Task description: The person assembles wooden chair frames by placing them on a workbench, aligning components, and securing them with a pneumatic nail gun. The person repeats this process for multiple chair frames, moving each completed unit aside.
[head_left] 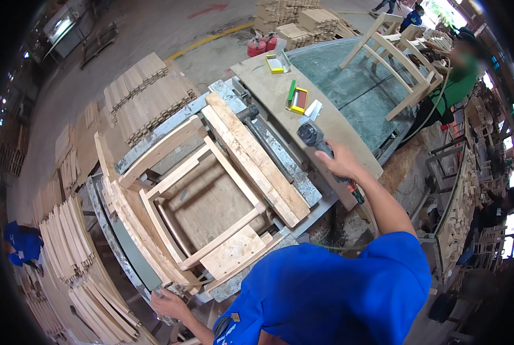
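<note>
My right hand (344,161) is wrapped round a dark grey power tool (311,135), held above the brown board on the right. At the lower left, my left hand (169,305) is closed at a small metal fitting (179,291) by the corner of the clamping bench; exactly what its fingers hold is too small to make out. Between my hands, a pale wooden chair frame (225,172) lies in the bench (310,185), between a thick wooden block (257,158) and a curved wooden piece (139,230). A flat wooden piece with small holes (234,253) lies at the frame's near side.
On the brown board (262,75) lie yellow-edged boxes (297,100) and white slips (311,109). Beyond, a part-built chair (395,63) stands on a green-topped table, beside a person in green (461,80). Stacked slats (147,95) and curved wooden parts (67,236) fill the left.
</note>
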A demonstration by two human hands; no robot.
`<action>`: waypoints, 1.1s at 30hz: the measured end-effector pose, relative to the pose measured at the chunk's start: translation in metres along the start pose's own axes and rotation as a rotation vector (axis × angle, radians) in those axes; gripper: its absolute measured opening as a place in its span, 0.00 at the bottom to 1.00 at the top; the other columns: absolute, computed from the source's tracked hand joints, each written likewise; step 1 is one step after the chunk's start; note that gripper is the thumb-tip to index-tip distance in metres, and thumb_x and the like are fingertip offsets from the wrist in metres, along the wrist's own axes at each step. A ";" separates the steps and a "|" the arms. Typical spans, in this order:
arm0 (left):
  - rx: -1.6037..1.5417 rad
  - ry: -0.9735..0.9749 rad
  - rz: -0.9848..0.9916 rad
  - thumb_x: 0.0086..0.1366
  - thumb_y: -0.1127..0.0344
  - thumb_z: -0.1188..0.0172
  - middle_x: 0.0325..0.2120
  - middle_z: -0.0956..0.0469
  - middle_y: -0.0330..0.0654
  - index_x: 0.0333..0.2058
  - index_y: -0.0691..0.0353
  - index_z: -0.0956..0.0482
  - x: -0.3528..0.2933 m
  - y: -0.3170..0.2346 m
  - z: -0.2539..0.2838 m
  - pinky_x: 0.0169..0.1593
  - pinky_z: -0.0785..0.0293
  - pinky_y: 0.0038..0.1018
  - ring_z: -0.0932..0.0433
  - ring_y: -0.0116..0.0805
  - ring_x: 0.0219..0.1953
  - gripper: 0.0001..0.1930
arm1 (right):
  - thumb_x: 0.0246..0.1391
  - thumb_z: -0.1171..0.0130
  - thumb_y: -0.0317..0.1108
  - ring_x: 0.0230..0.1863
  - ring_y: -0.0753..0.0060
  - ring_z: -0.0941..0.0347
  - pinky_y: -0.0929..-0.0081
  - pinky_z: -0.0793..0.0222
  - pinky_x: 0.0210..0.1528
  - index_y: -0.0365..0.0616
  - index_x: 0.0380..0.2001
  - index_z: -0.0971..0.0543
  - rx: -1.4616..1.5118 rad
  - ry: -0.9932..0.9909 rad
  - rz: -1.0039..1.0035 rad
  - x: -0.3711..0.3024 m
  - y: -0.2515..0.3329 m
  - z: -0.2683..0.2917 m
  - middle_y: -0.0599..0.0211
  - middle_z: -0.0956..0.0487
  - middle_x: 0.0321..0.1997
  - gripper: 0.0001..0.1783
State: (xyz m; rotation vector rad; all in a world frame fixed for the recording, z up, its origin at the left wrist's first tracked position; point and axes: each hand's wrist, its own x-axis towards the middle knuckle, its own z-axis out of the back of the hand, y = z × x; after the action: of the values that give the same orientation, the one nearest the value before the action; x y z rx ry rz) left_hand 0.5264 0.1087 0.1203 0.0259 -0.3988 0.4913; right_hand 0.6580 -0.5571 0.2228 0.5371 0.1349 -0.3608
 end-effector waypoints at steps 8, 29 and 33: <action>-0.137 0.041 -0.257 0.67 0.61 0.38 0.59 0.27 0.62 0.60 0.69 0.26 0.058 -0.080 -0.035 0.70 0.40 0.57 0.35 0.66 0.66 0.26 | 0.65 0.42 0.56 0.48 0.33 0.18 0.42 0.24 0.52 0.38 0.70 0.37 -0.455 -0.089 -0.118 0.050 -0.068 -0.013 0.32 0.17 0.47 0.41; -0.044 0.501 -0.728 0.60 0.73 0.42 0.72 0.51 0.73 0.66 0.65 0.31 0.106 -0.179 -0.095 0.78 0.68 0.59 0.61 0.76 0.77 0.32 | 0.55 0.34 0.47 0.54 0.44 0.18 0.55 0.22 0.56 0.33 0.56 0.22 0.292 0.384 -0.277 0.052 0.105 -0.294 0.40 0.17 0.52 0.32; -0.003 0.460 -0.722 0.55 0.72 0.36 0.72 0.52 0.75 0.67 0.63 0.32 0.110 -0.159 -0.091 0.78 0.66 0.58 0.60 0.75 0.77 0.38 | 0.52 0.37 0.39 0.53 0.43 0.18 0.53 0.22 0.56 0.32 0.54 0.21 0.357 0.355 -0.257 0.038 0.122 -0.272 0.39 0.17 0.51 0.28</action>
State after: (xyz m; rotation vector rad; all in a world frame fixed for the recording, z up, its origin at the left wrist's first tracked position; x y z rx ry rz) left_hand 0.7227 0.0290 0.0889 0.0501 0.0752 -0.2213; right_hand 0.7301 -0.3287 0.0407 0.9397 0.4911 -0.5422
